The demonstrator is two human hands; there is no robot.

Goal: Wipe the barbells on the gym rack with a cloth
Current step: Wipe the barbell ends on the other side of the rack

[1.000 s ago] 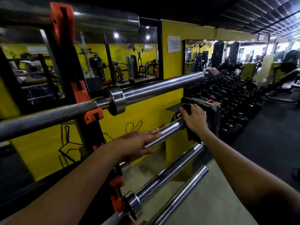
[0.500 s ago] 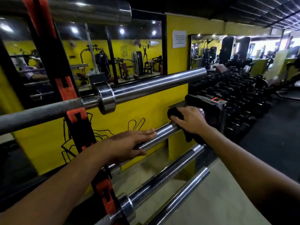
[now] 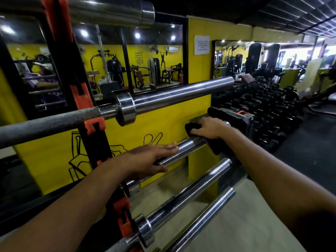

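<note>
Several chrome barbells lie across a black rack with orange hooks (image 3: 85, 104). The middle barbell sleeve (image 3: 183, 150) runs between my two hands. My left hand (image 3: 151, 159) holds that sleeve near its collar, fingers laid flat along the top and the thumb underneath. My right hand (image 3: 211, 128) presses a black cloth (image 3: 192, 127) around the far end of the same sleeve, and part of the cloth hangs below the bar. Another barbell (image 3: 172, 97) sits above, and two more sleeves (image 3: 198, 190) lie below.
A yellow wall (image 3: 160, 120) with black drawings stands just behind the rack, with mirrors above it. A rack of black dumbbells (image 3: 269, 110) fills the right background. A black box-like object (image 3: 236, 117) sits past the bar's end. Pale floor (image 3: 245, 224) lies below.
My right hand with the cloth has slid along the sleeve from the far end towards my left hand. My left hand stays on the bar. The camera has shifted slightly.
</note>
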